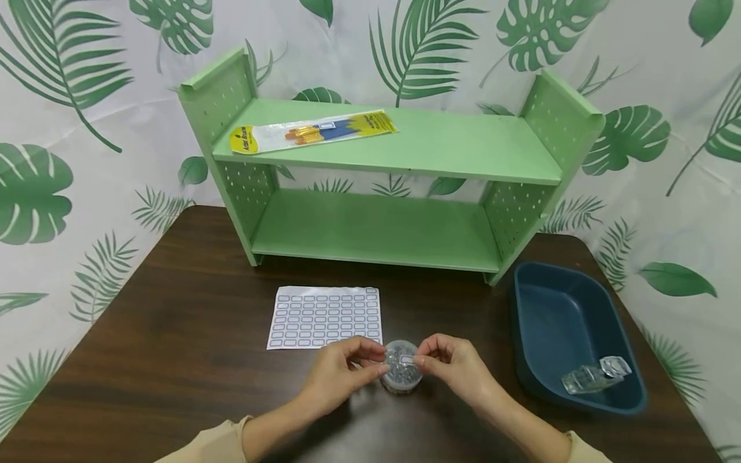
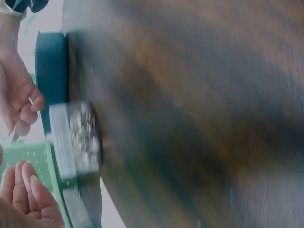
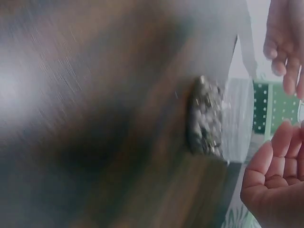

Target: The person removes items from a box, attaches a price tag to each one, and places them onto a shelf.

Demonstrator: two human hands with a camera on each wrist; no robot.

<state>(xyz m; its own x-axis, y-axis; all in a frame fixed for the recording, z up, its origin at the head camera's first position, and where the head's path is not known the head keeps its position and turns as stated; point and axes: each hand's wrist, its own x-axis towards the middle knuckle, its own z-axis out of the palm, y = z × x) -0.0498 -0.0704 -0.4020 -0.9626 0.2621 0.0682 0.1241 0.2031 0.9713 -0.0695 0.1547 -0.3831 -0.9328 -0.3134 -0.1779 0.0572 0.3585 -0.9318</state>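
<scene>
A small round clear jar (image 1: 401, 379) with a pale translucent lid stands on the table between the two hands. Small metallic-looking pieces (image 2: 83, 128) fill its lower part in the left wrist view. My right hand (image 1: 457, 366) pinches a small white label sticker (image 1: 408, 359) with a dark border, over the lid. On the other side, my left hand (image 1: 344, 366) has its thumb and fingertips near the lid's left edge, loosely bent, nothing seen between them. Just behind the left hand lies a white sheet of blue-bordered labels (image 1: 327, 315).
A green two-tier shelf (image 1: 376, 228) stands at the back. On its upper tier lies a packet of paintbrushes (image 1: 315, 132) bearing a small label. To the right is a dark blue bin (image 1: 552, 308) with a clear glass bottle (image 1: 590, 378) inside. The brown table (image 1: 173, 321) extends left.
</scene>
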